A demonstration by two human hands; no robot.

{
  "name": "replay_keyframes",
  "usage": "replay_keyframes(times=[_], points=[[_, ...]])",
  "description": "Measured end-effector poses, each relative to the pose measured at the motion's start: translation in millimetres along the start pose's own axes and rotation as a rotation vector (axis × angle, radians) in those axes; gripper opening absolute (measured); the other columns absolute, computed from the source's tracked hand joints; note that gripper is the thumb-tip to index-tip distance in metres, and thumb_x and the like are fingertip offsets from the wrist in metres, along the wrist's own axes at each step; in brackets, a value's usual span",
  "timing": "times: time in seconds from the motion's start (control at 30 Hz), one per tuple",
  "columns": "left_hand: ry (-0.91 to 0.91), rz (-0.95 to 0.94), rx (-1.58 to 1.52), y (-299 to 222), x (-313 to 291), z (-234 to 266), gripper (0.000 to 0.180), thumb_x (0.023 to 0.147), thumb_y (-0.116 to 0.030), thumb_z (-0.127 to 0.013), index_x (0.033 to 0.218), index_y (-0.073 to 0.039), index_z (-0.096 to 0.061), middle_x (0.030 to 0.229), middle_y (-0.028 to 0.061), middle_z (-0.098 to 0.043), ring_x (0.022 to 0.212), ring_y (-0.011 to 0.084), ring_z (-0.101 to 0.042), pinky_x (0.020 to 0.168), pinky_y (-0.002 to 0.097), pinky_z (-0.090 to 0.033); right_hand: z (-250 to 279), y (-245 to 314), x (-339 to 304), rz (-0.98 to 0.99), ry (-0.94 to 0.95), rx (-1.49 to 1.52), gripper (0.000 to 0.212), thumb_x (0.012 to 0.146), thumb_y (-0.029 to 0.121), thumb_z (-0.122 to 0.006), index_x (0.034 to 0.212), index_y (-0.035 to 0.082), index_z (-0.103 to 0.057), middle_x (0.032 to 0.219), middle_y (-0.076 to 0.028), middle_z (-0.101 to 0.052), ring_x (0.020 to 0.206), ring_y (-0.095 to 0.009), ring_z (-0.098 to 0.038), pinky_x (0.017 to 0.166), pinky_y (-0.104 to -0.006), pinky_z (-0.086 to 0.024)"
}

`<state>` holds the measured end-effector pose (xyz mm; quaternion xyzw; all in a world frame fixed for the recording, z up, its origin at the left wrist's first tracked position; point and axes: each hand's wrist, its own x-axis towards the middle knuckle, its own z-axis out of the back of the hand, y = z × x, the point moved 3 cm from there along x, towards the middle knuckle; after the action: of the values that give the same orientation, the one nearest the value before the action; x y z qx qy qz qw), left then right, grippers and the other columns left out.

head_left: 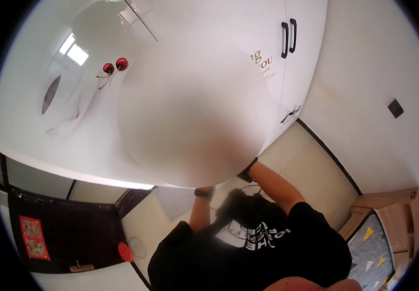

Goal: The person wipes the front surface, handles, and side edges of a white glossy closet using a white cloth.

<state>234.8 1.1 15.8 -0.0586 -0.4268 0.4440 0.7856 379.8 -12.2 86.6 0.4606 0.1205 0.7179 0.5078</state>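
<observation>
A large round blurred patch (190, 111) covers the middle of the view and hides both my hands; only a faint skin-coloured smear shows in its lower right part. My left forearm (200, 213) reaches up to its lower edge, with a black band (203, 193) at the wrist. From the right, my right forearm (275, 184) runs to the same edge, also with a black band (248, 170). What my fingers hold or touch cannot be made out.
A glossy white cabinet (248, 22) with black handles (284, 40) fills the top; cherry pictures (122, 63) decorate it. A dark door (83, 237) stands lower left, near a red round pierced object (125, 251). Lower right is a wooden-framed bed (372, 245); a pale wall (364, 72) rises right.
</observation>
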Motion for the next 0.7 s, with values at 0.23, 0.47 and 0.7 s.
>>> replay_keyframes(times=[0.23,0.47,0.7], points=[[-0.043,0.002,0.070,-33.6,19.0,-4.8,0.032,0.073,0.000,-0.057,0.104,0.000,-0.054,0.101,0.0191,-0.054,0.091,0.0365,-0.053,0.074,0.0399,-0.044,-16.4,-93.9,-15.2,-0.142,0.008,-0.270,0.033,0.069,0.012,-0.051,0.096,-0.006,-0.059,0.102,-0.018,-0.056,0.102,-0.033,-0.047,0.098,-0.0435,-0.029],[0.102,0.309,0.075,-48.6,25.7,-48.8,0.030,0.078,-0.017,-0.062,0.099,0.001,-0.052,0.067,0.0118,-0.055,0.057,0.0246,-0.053,0.054,0.0335,-0.042,37.5,-101.5,-16.2,-0.074,-0.069,-0.395,0.036,0.070,0.006,-0.049,0.105,-0.001,-0.056,0.111,-0.021,-0.050,0.106,-0.037,-0.042,0.096,-0.0438,-0.031],[0.088,0.536,-0.366,-104.0,67.1,-96.3,0.029,0.079,-0.026,-0.060,0.084,0.002,-0.056,0.082,0.0200,-0.060,0.076,0.0349,-0.058,0.065,0.0415,-0.045,100.6,-121.1,23.2,-0.007,-0.099,-0.454,0.023,0.066,0.011,-0.052,0.080,-0.004,-0.064,0.102,-0.020,-0.057,0.099,-0.037,-0.046,0.092,-0.0460,-0.031]])
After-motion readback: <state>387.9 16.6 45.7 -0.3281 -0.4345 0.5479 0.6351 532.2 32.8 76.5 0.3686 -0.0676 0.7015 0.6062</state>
